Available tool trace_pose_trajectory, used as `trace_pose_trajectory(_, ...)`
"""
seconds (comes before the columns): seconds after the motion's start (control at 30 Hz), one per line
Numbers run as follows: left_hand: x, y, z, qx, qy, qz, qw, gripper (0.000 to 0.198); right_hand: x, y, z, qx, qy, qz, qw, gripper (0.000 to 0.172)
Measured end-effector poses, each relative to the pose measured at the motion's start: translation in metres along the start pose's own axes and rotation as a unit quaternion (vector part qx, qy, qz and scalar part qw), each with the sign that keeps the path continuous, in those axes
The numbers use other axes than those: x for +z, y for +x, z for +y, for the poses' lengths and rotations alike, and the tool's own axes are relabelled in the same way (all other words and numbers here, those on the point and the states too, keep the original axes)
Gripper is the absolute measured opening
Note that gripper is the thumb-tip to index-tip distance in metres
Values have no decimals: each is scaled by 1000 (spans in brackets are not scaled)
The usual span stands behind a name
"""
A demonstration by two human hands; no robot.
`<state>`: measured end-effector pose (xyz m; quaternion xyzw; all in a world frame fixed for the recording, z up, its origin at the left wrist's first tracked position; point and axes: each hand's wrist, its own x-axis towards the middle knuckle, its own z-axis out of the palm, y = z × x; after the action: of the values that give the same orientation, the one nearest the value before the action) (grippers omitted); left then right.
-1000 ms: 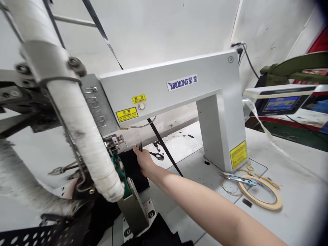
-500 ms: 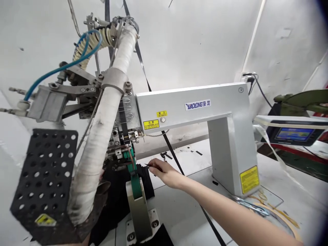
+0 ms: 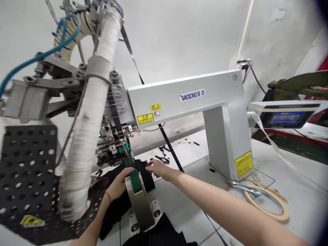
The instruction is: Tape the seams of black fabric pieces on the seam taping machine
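Black fabric (image 3: 116, 201) drapes around the narrow post with a green roller (image 3: 135, 181) on top, under the machine's head. My left hand (image 3: 118, 184) is on the fabric at the left of the roller, closed on it, its fingertips partly hidden at the roller. On the other side, my right hand (image 3: 157, 169) pinches the fabric's edge between thumb and fingers. Just behind that hand, small black snips (image 3: 162, 159) lie on the white table. The upper green roller (image 3: 124, 148) sits above both hands.
A white-wrapped pipe (image 3: 89, 130) and a perforated black guard (image 3: 28, 164) stand at the left. The grey machine arm (image 3: 184, 95) spans the back. A black tape (image 3: 170, 147) hangs behind my right hand. Tweezers (image 3: 246, 187) and a tape roll (image 3: 279, 212) lie right.
The dark snips have left my right hand and lie on the table; that hand now pinches the fabric. My left hand has come into view beside the roller. The camera view has shifted.
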<state>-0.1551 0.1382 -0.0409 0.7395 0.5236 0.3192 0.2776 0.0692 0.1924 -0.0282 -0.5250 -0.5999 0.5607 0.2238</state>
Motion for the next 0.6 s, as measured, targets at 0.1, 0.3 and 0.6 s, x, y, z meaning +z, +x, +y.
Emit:
trace_pose_trajectory(0.1,8,4,6,-3,-25,-103,994,41,10,1,17,44,27,25,998,22)
trace_pose_trajectory(0.3,-1,11,18,14,-20,-165,986,34,22,12,26,56,108,53,991,11)
trace_pose_trajectory(0.6,8,20,6,-76,-77,12,994,30,26,24,42,-21,121,75,990,25)
